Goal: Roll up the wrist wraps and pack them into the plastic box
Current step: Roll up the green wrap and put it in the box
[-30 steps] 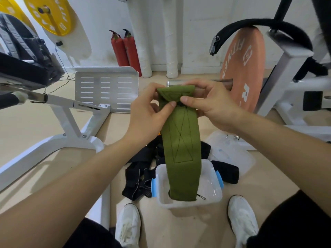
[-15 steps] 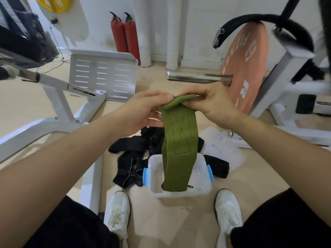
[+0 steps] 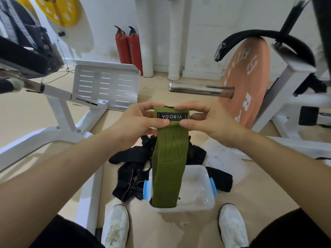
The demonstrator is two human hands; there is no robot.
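- Left hand [image 3: 141, 120] and right hand [image 3: 206, 120] each pinch one side of the top end of the green wrap [image 3: 169, 158], thumbs on the near face and fingers over the top edge. It is held up in the air.
- The wrap hangs straight down and its tail dips into the near-left corner of the box [image 3: 200, 206]. The label faces the camera, upside down.
- The box sits open on the floor between the shoes [image 3: 116, 226], with its lid [image 3: 227, 161] just behind on the right.
- Black wraps [image 3: 130, 176] are heaped behind and left of the box, with one more at its right side. None look rolled.
- Risk: if one hand turns faster, the roll goes cone-shaped and won't pack neatly.
- Risk: the label end looks stiff, so if a pinch slips the first turn may spring open.
- Risk: a thin cord at the tail could catch the box rim or the blue clip [image 3: 146, 189]. As the wrap winds up, that could tug the light box or tip it.
- Risk: a loose finished roll could unwind once dropped in.
- Room: there is free air all round the hands. The bar [image 3: 197, 89] and plate [image 3: 247, 90] lie beyond them, apart.
- Edges: the white frame [image 3: 86, 176] runs left of the box under the left forearm, and knees and shoes hem the near side.
- The way into the box from straight above is open once the tail is lifted.
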